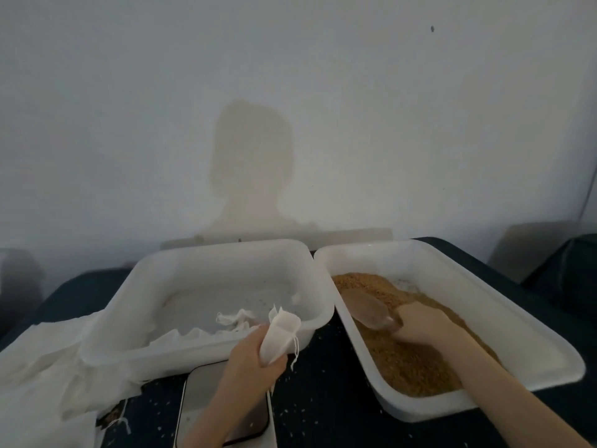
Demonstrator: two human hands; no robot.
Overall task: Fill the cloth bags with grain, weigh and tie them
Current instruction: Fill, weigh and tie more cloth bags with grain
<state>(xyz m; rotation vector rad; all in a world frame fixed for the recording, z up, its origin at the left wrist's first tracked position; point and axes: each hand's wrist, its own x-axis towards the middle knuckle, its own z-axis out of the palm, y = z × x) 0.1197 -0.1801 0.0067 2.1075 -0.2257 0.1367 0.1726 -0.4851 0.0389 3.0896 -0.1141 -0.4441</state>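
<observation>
The small cloth bag sits in the left hand, which is closed around it, mouth up, above the scale near the front. The right hand is closed on a scoop in the grain. This looks like the filling step. Next, the scoop must lift grain into the narrow bag mouth without spilling. The right tub holds grain. The left tub holds a few limp cloth bags.

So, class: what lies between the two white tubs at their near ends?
In the head view, only bare dark tabletop speckled with spilled grains separates left tub from right tub.
</observation>
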